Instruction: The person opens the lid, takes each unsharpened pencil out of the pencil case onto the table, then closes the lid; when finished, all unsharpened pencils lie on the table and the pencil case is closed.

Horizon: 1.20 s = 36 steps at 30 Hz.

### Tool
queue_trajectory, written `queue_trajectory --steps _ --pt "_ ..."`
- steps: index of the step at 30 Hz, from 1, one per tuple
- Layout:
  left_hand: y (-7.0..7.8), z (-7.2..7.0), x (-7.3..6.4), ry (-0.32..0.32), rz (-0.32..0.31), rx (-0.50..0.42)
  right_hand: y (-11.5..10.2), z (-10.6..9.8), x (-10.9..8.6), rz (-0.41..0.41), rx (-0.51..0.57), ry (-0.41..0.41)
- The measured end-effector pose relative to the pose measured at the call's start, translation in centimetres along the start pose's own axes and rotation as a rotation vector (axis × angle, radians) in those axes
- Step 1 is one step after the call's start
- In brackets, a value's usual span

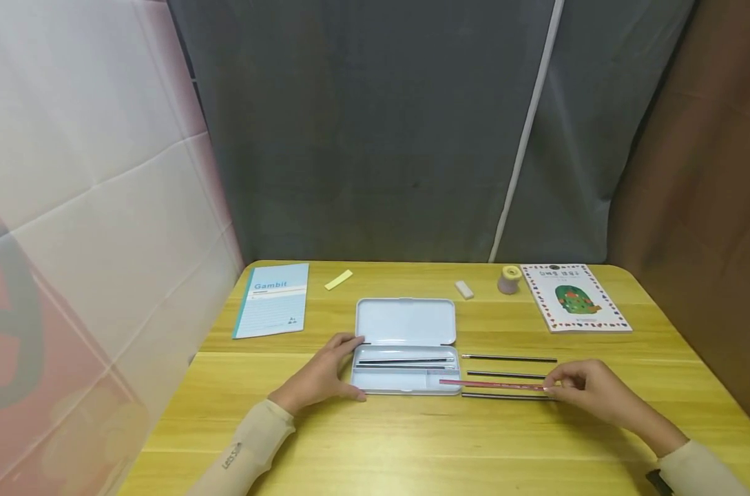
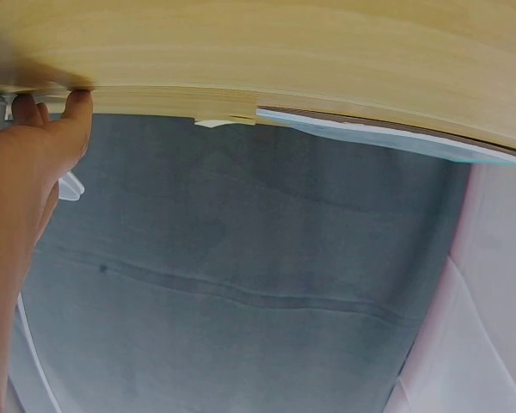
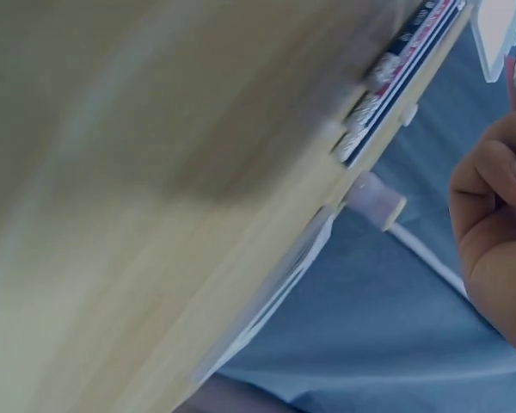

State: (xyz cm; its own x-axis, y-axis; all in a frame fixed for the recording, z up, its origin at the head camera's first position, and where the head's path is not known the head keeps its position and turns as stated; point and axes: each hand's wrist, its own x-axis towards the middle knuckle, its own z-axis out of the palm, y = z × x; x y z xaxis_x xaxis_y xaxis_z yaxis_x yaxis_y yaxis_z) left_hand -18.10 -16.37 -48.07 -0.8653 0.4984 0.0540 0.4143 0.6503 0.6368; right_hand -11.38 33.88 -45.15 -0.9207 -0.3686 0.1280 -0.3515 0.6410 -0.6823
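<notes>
Reaching from pale sleeves [image 1: 251, 441], gripping the pencil case [image 1: 387, 381] by its left end with the left hand [image 1: 319, 372], pinching a red pencil [image 1: 492, 384] partly over the rim with the right hand [image 1: 598, 393], seemingly midway through packing, next needing a level lowering inside.

Notebook [image 1: 272, 317], 10 o'clock from case [image 1: 405, 322], is reading "Gambit", fine print blurring. Left sleeve [image 1: 253, 430], 8 o'clock, is showing "Lets S…", tail blurring out. Book [image 1: 576, 300], 2 o'clock, is carrying a title too small to read.
</notes>
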Motion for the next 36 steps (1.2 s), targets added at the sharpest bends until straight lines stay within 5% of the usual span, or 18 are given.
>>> queue_trajectory --steps 19,36 --pt "-0.1 0.0 0.1 -0.004 -0.004 -0.008 2.6 0.2 -1.9 0.018 0.021 -0.133" --pt "0.1 -0.1 0.0 0.001 -0.001 -0.009 2.2 0.7 -1.9 0.099 -0.043 -0.113"
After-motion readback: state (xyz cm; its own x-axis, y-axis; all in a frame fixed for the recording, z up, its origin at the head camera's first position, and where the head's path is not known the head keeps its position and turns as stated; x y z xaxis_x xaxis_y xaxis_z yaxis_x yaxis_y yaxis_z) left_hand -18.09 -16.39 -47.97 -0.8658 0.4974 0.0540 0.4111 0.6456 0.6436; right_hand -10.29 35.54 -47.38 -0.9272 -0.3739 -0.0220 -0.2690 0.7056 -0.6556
